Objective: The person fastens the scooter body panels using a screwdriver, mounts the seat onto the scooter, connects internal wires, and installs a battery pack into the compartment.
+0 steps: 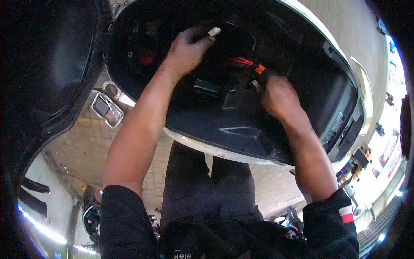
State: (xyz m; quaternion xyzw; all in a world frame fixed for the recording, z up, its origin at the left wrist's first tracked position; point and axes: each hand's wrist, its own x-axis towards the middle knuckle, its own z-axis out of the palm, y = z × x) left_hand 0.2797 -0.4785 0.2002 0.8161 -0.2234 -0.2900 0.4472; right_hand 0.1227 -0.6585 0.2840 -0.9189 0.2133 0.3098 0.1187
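Observation:
Over the dark storage tub (239,134) of a scooter, my left hand (189,46) is closed, pinching a small whitish plug connector (214,31) at the fingertips. Deeper in the tub, my right hand (281,94) is closed on an orange connector (260,69) with red wires (243,61) running left from it. A small pale piece (255,83) shows beside the right fingertips; what it is I cannot make out. Between the hands lies a black box-like part (207,87). The fingers of both hands are dark and partly lost in shadow.
The raised black seat (64,64) stands at the left. A metal tray (107,109) with small items is on the tiled floor beside the scooter's white body edge (207,146). Another scooter (92,220) stands at lower left. Tools and boxes (360,162) are at the right.

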